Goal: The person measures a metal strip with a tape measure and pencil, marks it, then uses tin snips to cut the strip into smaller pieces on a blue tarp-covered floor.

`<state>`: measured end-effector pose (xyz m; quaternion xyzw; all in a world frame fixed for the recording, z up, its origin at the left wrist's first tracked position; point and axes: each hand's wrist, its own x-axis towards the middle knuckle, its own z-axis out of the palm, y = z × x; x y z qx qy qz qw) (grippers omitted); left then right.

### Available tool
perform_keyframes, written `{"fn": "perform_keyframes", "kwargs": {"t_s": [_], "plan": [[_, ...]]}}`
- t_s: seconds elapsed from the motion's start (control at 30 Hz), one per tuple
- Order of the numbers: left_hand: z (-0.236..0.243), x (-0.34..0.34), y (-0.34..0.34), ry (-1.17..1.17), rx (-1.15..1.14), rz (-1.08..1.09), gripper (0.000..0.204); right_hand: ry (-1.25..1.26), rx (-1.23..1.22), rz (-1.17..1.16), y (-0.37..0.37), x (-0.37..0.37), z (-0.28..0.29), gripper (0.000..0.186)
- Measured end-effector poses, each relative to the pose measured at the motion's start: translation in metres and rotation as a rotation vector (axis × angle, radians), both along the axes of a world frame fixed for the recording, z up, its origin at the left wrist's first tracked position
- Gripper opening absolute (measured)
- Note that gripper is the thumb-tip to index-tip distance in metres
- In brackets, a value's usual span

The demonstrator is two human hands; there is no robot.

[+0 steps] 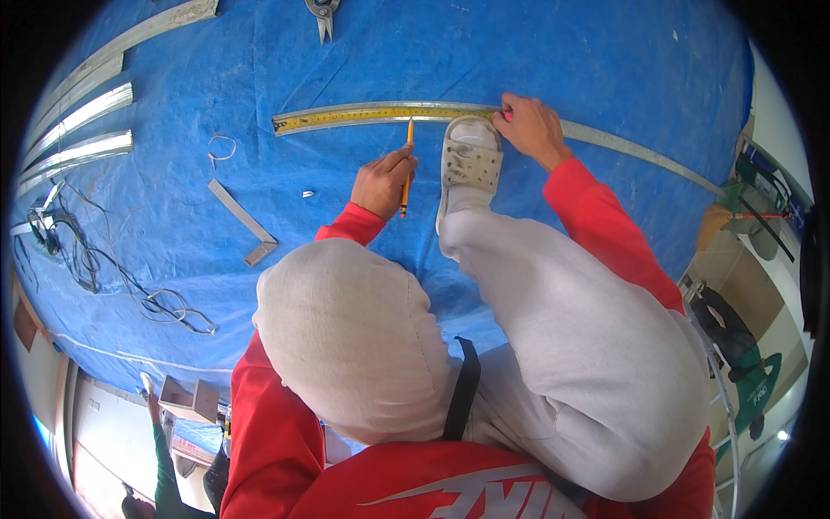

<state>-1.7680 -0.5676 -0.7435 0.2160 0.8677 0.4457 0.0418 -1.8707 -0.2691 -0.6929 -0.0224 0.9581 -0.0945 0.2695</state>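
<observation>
Thin metal strip (622, 145), upper ctr of frame, w/ yellow tape (363, 114) along it, prob. light, bendy, sharp-edged, so best gripped by its sides; hands apart, L hand (385, 183) pinching pencil (405, 192), R hand (532, 130) clamped on tape.

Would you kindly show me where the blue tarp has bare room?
The tarp lies largely bare beyond the right hand, and between snips and tape measure. The left side is crowded with metal strips and cables.
</observation>
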Motion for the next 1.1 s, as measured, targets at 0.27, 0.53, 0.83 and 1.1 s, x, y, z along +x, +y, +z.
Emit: {"fn": "perform_keyframes", "kwargs": {"t_s": [0.27,0.53,0.83,1.1], "plan": [[-0.0028,-0.0002,0.0014,0.028,0.001,0.002,0.020,0.014,0.002,0.006,0.0015,0.0014,-0.0039,0.023],[-0.0004,0.0010,0.0042,0.018,-0.016,0.014,0.019,0.010,-0.006,0.004,0.0025,0.0007,-0.0053,0.024],[-0.0015,0.0000,0.0037,0.039,-0.004,0.009,0.019,0.029,-0.005,0.010,0.0029,0.0015,-0.0066,0.024],[-0.0038,0.0010,0.0040,0.022,0.001,0.003,0.019,0.028,-0.007,0.005,0.0035,0.0015,-0.0077,0.024]]}}
